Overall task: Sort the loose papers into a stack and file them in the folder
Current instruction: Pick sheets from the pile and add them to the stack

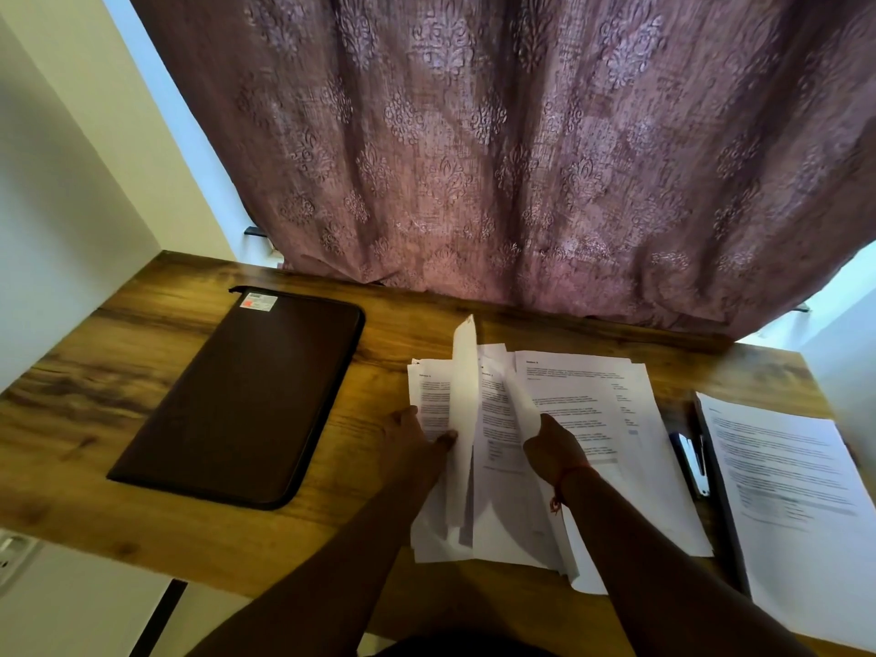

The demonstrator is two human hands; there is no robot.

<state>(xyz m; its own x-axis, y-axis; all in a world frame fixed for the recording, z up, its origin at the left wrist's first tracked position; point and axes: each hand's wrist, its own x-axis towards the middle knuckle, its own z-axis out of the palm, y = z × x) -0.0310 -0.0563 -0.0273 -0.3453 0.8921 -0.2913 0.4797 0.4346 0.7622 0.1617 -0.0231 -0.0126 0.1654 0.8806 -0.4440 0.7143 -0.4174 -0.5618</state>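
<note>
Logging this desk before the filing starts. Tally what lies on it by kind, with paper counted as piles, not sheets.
Dark zip folder, shut: 1
Paper piles: 2, the loose pile that the left hand and right hand are working through, and the neater stack at the right
Pen-like item between the piles, too small to identify: 1
Total: 4

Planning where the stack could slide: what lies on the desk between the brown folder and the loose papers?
In the head view, only bare wooden desk lies between the folder and the loose papers; nothing stands there.
</note>
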